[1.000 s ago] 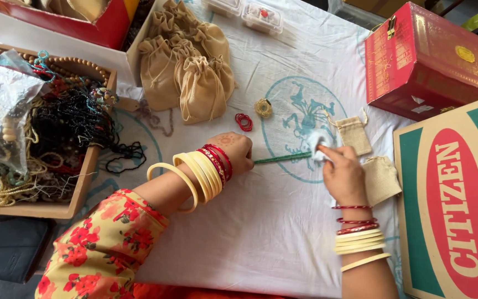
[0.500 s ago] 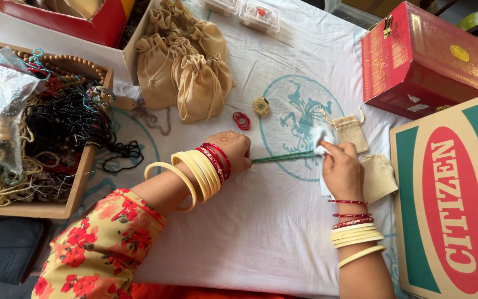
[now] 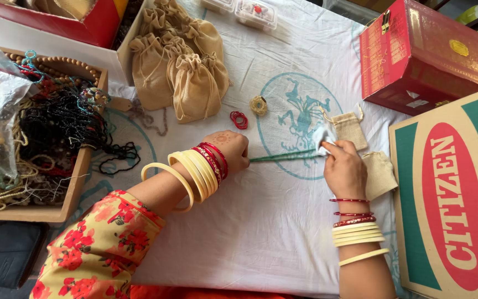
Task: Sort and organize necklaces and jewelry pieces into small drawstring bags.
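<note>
Two hands, one thin strand between them, all on a table (image 3: 272, 232) spread with a white cloth printed with teal rings. Along the right edge, a big cardboard box (image 3: 455, 194) in green with a red oval; toward the far right corner, a shiny red box (image 3: 427, 50) with a small brass clasp. At the left edge, a wooden tray (image 3: 78, 182) heaped with tangled black, cream and coloured bead strings, a clear bag on top. Toward the far edge, left of middle, a cluster of beige drawstring pouches (image 3: 186, 77), tied shut and leaning on one another.

Nearer the middle, the green strand (image 3: 283, 156): stretched taut and almost level, long axis left to right, parallel to the near edge, low over the cloth and crossing the bottom of a teal ring. Left hand (image 3: 229, 149) at its left end, back up, fingers curled down and closed on that end, a stack of cream and red bangles on the wrist. Right hand (image 3: 345, 169) at the other end, clenched around a white wad (image 3: 322, 137) pinched against the strand, so the strand runs leftward from that grip straight to the other hand. Neither hand nearer: each touching its own end.

Just beyond the right hand, a small beige pouch (image 3: 351, 128); just beside it toward the cardboard box, another pouch lying flat (image 3: 380, 174). Beyond the strand, well apart from it, a small red ring (image 3: 239, 119) and a yellowish spool (image 3: 259, 105). Bare cloth toward the near edge.
</note>
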